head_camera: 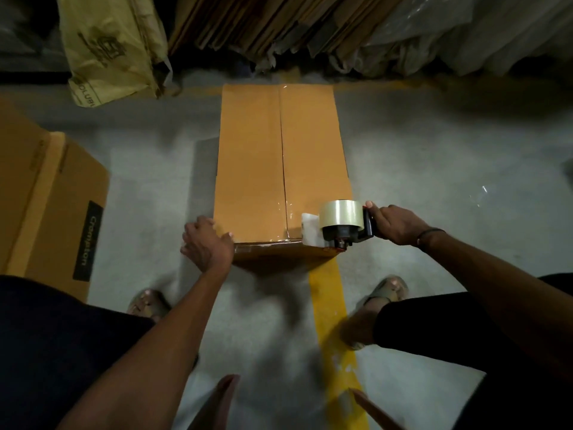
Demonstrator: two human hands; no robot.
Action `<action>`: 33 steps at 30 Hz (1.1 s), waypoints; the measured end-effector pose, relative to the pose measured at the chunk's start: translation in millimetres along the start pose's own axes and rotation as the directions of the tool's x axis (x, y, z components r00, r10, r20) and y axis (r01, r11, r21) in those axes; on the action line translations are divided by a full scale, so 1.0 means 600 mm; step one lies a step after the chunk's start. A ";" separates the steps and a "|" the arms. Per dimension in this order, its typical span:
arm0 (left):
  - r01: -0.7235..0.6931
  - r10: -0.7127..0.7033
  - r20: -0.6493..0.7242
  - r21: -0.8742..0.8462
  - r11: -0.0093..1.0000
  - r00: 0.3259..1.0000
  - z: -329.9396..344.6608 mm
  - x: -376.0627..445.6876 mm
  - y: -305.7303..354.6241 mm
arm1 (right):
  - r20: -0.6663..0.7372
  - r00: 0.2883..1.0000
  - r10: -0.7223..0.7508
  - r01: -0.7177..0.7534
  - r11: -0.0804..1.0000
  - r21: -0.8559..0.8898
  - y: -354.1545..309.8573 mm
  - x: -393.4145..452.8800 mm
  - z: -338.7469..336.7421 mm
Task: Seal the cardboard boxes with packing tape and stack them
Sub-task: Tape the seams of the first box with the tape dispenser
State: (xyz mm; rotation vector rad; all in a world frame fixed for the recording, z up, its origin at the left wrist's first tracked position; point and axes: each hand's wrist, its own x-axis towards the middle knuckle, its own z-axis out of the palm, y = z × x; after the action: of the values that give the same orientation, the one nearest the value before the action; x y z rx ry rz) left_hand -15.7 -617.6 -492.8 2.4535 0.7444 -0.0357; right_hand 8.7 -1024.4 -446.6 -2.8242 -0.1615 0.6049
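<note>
Grey concrete floor [403,156] underfoot, a yellow painted line [328,308] running from six o'clock up under the work. Along twelve o'clock, flattened cardboard sheets [263,23] lean in a row, clear plastic wrap [465,35] heaped toward one o'clock, one yellowish printed bag [108,48] at eleven.

Two boxes by my count: the cardboard box [280,169] dead centre on the floor, flaps closed, glossy tape showing along its seam, and a second box [46,206] at nine o'clock with a dark label.

One tape dispenser [338,225], clear roll loaded, sits at the centre box's near right corner. The right hand [393,225] wraps its fingers round the handle. The left hand [207,243] presses the near left corner, fingers loosely spread.
</note>
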 end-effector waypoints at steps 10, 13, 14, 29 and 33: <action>-0.324 0.390 0.460 -0.217 0.921 0.798 0.136 -0.103 0.148 | 0.019 0.998 -0.061 0.061 0.998 0.023 0.017 0.012 0.002; -0.268 0.343 0.470 -0.221 0.938 0.813 0.141 -0.097 0.156 | 0.027 0.997 -0.077 0.076 0.995 0.058 0.026 0.011 0.007; -0.273 0.352 0.484 -0.228 0.935 0.801 0.141 -0.095 0.154 | 0.033 0.996 -0.082 0.080 0.994 0.070 0.028 0.010 0.009; -0.122 0.224 0.571 -0.211 0.970 0.790 0.155 -0.085 0.185 | 0.087 0.995 0.046 -0.045 0.999 -0.012 0.159 -0.023 0.007; 0.050 0.070 0.702 -0.148 0.988 0.708 0.160 -0.096 0.258 | 0.159 0.984 0.084 -0.090 0.996 0.026 0.164 -0.007 -0.001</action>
State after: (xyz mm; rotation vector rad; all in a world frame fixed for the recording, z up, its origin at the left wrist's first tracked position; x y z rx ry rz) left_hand 28.6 -803.3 -482.8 2.0339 0.3567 -0.8427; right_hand 10.8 -1120.0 -470.3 -2.7621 -0.0559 0.8430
